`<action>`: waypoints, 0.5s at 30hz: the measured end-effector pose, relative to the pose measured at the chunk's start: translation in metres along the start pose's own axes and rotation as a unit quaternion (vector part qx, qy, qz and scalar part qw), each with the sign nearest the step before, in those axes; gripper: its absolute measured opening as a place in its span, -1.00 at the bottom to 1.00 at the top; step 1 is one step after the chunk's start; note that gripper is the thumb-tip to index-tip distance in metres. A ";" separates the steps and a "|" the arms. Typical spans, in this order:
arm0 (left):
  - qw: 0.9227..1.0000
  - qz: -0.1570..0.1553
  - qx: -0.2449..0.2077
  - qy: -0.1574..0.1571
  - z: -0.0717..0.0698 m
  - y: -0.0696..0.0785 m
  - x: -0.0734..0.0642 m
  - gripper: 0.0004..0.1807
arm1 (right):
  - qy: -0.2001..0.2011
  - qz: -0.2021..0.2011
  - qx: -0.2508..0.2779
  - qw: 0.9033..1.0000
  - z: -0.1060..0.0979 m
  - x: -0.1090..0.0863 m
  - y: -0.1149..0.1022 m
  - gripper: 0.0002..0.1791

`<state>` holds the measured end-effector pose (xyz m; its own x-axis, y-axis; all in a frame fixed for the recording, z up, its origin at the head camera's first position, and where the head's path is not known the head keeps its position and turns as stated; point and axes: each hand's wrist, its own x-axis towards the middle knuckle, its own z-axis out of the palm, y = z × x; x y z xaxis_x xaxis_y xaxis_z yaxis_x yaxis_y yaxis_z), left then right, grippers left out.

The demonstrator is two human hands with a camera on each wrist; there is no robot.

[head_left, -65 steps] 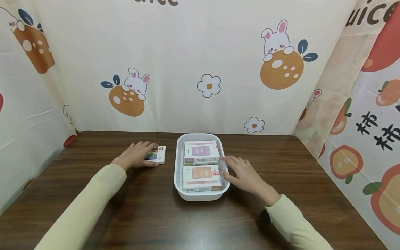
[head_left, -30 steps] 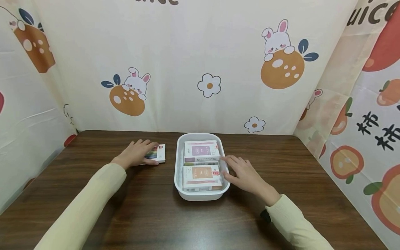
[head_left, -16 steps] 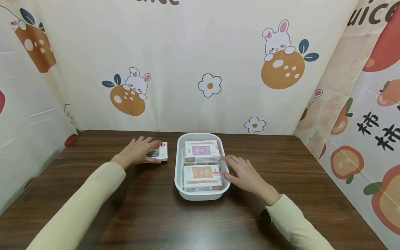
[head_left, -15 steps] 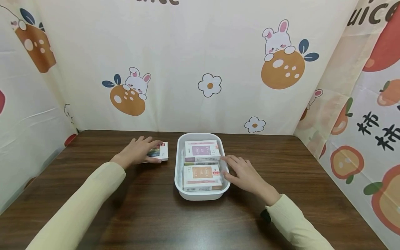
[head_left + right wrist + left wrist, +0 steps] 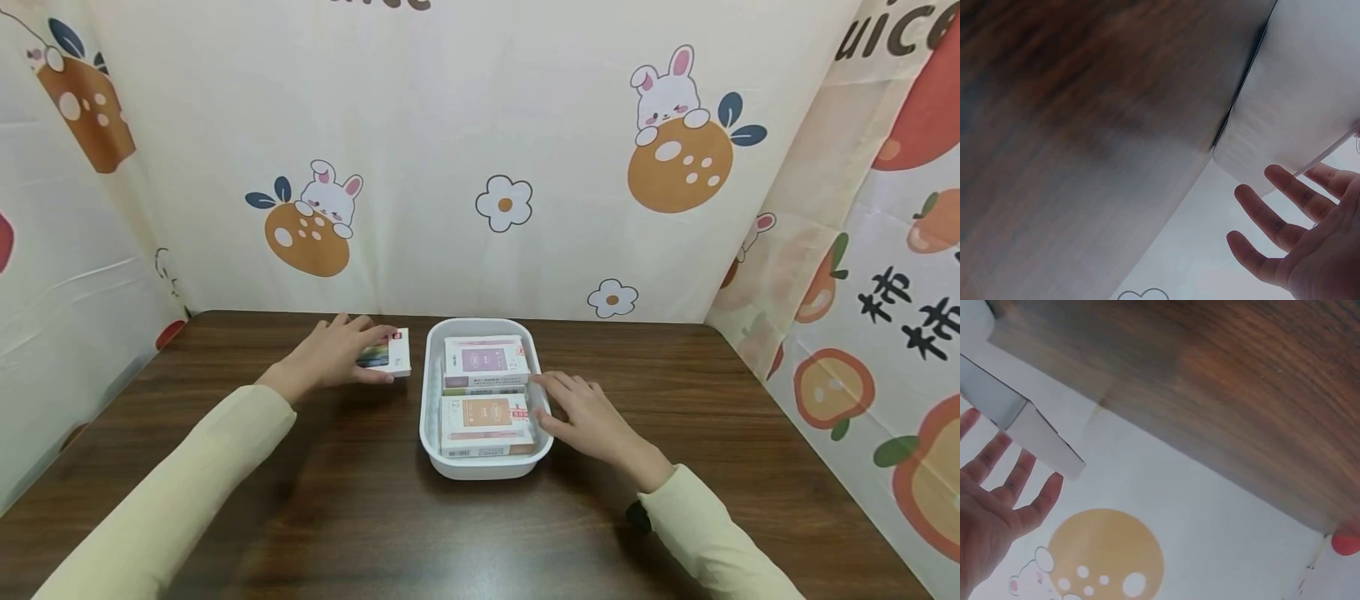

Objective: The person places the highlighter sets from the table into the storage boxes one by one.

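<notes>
My left hand [image 5: 326, 355] grips a small white box with a rainbow-striped print [image 5: 390, 354], thumb at its near edge and fingers across the far side. In the left wrist view the box [image 5: 1038, 437] is tilted, held up by the fingertips. A white plastic basket [image 5: 486, 472] stands in the middle of the table, left of my right hand [image 5: 588, 421]. That hand's fingers are relaxed, with thumb and forefinger right at the basket's right rim. Inside lie a box with a purple label [image 5: 483, 360] and, nearer, one with an orange label [image 5: 486, 413].
The dark wooden table [image 5: 360, 533] ends at a printed white curtain [image 5: 420, 250] behind. More printed curtains close in both sides. A green edge of another item shows under the purple-labelled box.
My left hand has lifted the rainbow-striped box and carried it a little farther back and to the right, nearer the basket. The right hand and the basket have stayed put.
</notes>
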<state>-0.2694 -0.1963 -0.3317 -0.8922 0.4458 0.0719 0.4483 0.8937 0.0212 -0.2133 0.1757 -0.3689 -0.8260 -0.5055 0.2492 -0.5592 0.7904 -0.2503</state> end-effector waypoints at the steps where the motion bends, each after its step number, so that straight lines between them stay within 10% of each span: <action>1: 1.000 0.000 0.001 0.001 -0.002 0.001 0.000 -0.07 | 0.001 -0.001 -0.001 1.000 0.000 0.000 0.000 -0.46; 15: 1.000 0.011 0.009 0.024 -0.017 0.027 -0.003 -0.07 | 0.004 -0.001 -0.002 1.000 0.000 0.000 -0.001 -0.46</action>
<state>-0.2542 -0.1743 -0.3141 -0.8783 0.4627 0.1206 0.4662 0.8847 0.0009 -0.2127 0.1752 -0.3692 -0.8238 -0.5047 0.2581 -0.5612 0.7901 -0.2464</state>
